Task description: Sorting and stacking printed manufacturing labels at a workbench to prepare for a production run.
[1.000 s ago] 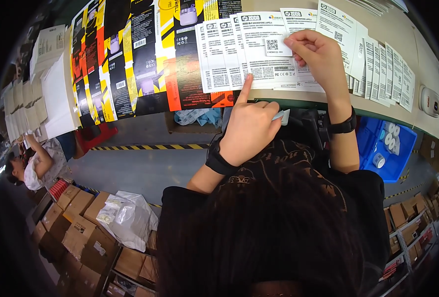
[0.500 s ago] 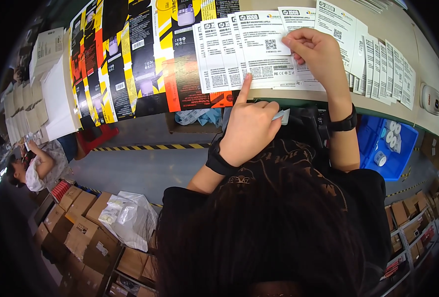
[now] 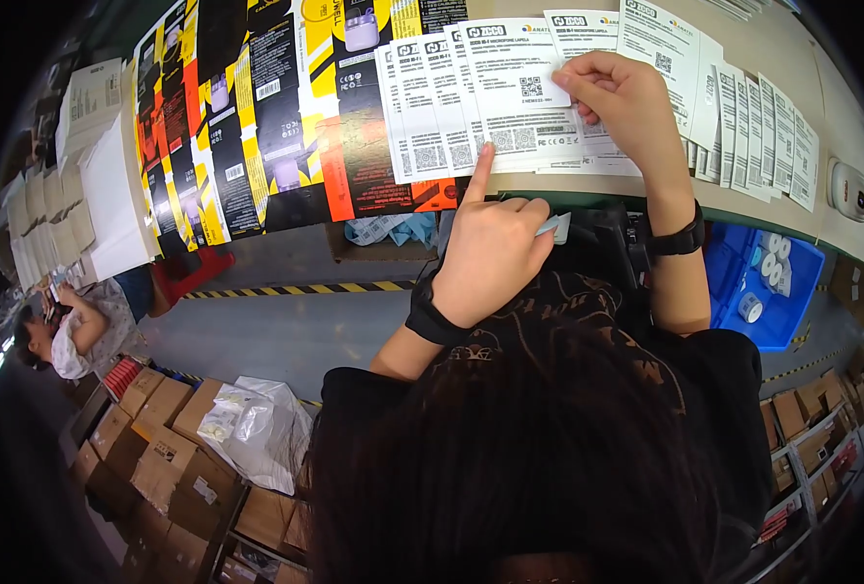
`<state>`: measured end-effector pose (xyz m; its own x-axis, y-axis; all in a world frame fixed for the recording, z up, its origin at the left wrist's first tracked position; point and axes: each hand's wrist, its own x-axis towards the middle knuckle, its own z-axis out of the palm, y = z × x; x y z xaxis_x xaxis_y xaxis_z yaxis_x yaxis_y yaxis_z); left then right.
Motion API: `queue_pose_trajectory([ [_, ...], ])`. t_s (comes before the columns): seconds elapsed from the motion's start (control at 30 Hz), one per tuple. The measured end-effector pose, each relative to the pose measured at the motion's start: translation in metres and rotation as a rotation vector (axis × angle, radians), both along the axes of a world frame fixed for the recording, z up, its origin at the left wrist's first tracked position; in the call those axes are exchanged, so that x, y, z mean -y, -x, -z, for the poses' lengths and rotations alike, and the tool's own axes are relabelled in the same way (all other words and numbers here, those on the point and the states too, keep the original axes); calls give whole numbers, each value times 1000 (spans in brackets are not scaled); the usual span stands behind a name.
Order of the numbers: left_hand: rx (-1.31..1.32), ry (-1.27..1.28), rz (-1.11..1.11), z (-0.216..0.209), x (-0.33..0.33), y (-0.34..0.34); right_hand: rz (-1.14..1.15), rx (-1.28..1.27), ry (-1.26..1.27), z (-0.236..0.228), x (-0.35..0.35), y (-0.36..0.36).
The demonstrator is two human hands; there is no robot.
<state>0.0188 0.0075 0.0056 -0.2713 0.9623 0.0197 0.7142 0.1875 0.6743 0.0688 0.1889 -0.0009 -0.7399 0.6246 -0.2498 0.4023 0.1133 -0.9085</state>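
White printed label sheets (image 3: 514, 97) with black squares and text lie fanned and overlapping on the worktable. My right hand (image 3: 622, 102) pinches the right edge of the front sheet between thumb and fingertips. My left hand (image 3: 498, 248) has its index finger stretched out, the tip on the lower part of the same sheet. Its other fingers are curled around a slim pale-blue thing (image 3: 549, 225), of which only an end shows. Black bands circle both wrists.
Flat yellow, black and orange printed box cards (image 3: 276, 127) overlap to the left. More sheets (image 3: 758, 136) fan out at right. A blue bin (image 3: 792, 302) with white rolls stands below the table edge. Cardboard boxes (image 3: 174, 477) are stacked at lower left; a person (image 3: 86, 326) sits farther left.
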Motion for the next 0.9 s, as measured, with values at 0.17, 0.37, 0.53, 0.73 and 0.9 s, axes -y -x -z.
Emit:
queue_pose_trajectory([
  [0.17,-6,-9,-2,0,0,0,6,0,-84,-1,5,1],
  [0.37,-13,-10,-6,0,-1,0,-31,-38,-328,9,6,1],
  [0.53,-5,1,-11,-1,0,0,-69,8,-638,10,11,6],
  [0.73,-21,-11,-24,-1,-1,0,-14,27,-793,10,9,8],
  [0.9,-39,0,-15,0,-1,-1,37,173,-668,5,3,5],
])
